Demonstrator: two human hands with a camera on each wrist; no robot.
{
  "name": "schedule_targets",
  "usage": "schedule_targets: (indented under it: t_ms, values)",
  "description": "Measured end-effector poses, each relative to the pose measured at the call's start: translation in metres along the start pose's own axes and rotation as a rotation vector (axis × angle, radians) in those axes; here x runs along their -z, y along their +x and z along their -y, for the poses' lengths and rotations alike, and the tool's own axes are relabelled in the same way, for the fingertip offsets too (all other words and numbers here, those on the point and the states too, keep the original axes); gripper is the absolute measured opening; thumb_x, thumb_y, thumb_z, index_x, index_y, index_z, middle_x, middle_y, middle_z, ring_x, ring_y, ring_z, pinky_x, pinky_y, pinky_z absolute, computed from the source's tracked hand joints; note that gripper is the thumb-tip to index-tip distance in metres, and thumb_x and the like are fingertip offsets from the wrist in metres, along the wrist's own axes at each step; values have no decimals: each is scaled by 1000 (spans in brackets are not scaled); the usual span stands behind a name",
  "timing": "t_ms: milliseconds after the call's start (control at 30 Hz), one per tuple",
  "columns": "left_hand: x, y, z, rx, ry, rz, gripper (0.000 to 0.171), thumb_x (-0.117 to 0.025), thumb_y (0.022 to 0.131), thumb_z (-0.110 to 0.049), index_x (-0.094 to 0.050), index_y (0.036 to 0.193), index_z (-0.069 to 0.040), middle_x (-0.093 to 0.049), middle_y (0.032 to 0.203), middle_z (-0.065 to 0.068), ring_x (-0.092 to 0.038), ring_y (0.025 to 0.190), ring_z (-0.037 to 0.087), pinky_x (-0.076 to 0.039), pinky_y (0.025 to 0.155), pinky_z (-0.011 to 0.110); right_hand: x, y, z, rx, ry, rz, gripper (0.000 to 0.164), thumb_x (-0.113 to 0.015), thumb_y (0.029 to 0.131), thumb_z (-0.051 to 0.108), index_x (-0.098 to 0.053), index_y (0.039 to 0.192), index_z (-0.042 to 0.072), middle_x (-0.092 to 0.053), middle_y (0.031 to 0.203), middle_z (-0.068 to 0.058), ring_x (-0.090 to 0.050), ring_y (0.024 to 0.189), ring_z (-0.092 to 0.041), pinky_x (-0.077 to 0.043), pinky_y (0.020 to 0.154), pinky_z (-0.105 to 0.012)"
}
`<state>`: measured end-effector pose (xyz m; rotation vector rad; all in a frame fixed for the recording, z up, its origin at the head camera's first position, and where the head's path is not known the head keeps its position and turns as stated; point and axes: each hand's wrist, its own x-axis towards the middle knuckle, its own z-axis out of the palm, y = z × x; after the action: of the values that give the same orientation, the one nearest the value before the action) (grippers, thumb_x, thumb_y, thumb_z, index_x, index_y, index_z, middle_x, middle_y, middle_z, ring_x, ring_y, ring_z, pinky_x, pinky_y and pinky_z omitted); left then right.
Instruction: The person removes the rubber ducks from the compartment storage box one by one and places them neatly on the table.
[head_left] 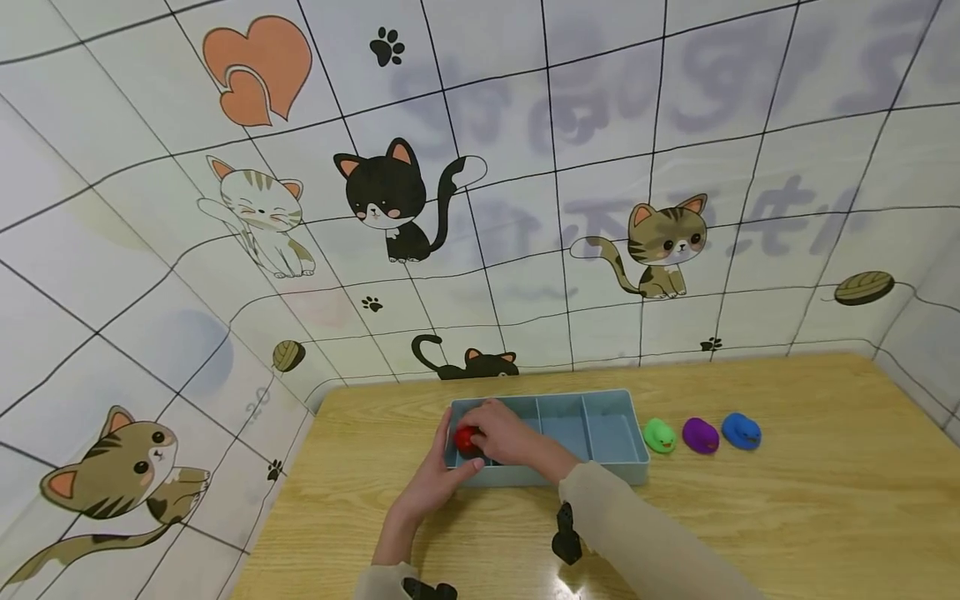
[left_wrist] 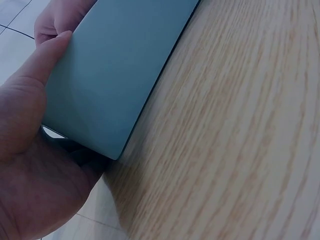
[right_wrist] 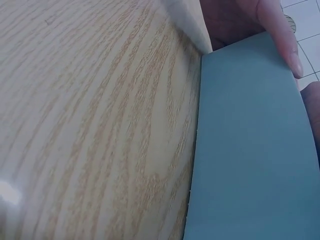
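A blue-grey tray (head_left: 604,475) with several compartments stands on the wooden table (head_left: 787,508). My left hand (head_left: 448,468) grips its left end, thumb (left_wrist: 44,59) flat along the tray's outer wall (left_wrist: 117,70), fingers round the corner. My right hand (head_left: 489,433) reaches across the front wall and holds a small red toy (head_left: 466,440) at the leftmost compartment; its fingers hide most of it. In the right wrist view only the tray wall (right_wrist: 250,150) and one finger (right_wrist: 276,31) on its edge show.
Three toy ducks sit in a row right of the tray: green (head_left: 660,436), purple (head_left: 701,436), blue (head_left: 742,431). A wall (head_left: 525,208) with cat pictures runs behind and to the left of the table. The tray's other compartments look bare.
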<state>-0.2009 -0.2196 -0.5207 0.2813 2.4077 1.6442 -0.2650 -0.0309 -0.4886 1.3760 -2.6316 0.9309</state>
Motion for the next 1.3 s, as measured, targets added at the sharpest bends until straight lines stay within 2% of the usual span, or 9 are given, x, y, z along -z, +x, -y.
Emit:
schedule_targets:
  t_ms: [200,367,467,600,733,833,1000,1133,1300]
  values:
    - [-3,-1,-2,2,-12,1,100,-71,98,-30,2,166,-23,3,171,13,-13,153,40,-33,114,60,5,-4,3,-22,32,11,25,-66,96,-1,-73,120,4,-74,108,-3,-66,96,-18,-50,97,-43]
    - [-2,-1,-2,-5,-11,-7,101,-73,98,-29,2,166,-21,0,171,16,-20,151,41,-33,114,61,15,-7,11,-48,83,4,27,-65,96,-2,-74,120,5,-74,108,-2,-65,95,-15,-52,91,-38]
    - [-1,-2,-1,5,-8,-12,102,-74,97,-30,1,166,-22,-1,171,16,-17,152,42,-28,115,64,22,-12,17,-76,132,-17,27,-65,96,-4,-74,120,6,-73,107,-1,-65,95,-16,-53,87,-34]
    - [-2,-2,0,10,12,-22,103,-74,96,-33,0,166,-23,-5,170,16,-12,153,44,-22,115,68,35,-21,21,-81,181,-60,28,-66,95,-6,-74,119,7,-73,110,-1,-65,100,-18,-56,86,-35]
    - [-3,-3,-2,13,22,-29,102,-74,95,-32,-2,166,-24,-10,169,19,-18,151,45,-26,114,69,49,-33,21,-63,198,-94,29,-67,94,-7,-73,119,5,-73,115,-4,-67,105,-22,-57,89,-42]
    - [-3,-3,-4,21,29,-32,102,-74,96,-31,-2,166,-23,-12,168,22,-22,148,47,-29,112,69,62,-43,20,-69,199,-107,29,-66,95,-7,-72,121,4,-72,117,-6,-67,107,-25,-57,90,-46]
    - [-2,-3,-6,42,43,-46,102,-75,95,-31,-3,166,-25,-16,166,26,-25,146,48,-28,111,70,83,-61,14,-68,127,-119,30,-67,94,-7,-72,122,4,-71,121,-9,-66,110,-28,-56,91,-44]
    - [-1,-3,-5,45,50,-52,102,-76,94,-32,-4,166,-27,-13,167,25,-21,149,48,-26,113,69,97,-74,7,-34,70,-127,29,-69,92,-9,-73,119,3,-71,118,-10,-66,108,-29,-57,88,-41]
    - [-2,-2,-3,37,58,-49,102,-75,95,-32,-3,166,-25,-9,167,26,-17,150,50,-25,113,69,109,-89,-3,-31,47,-130,28,-68,91,-12,-71,117,-1,-71,115,-11,-66,104,-30,-58,84,-44]
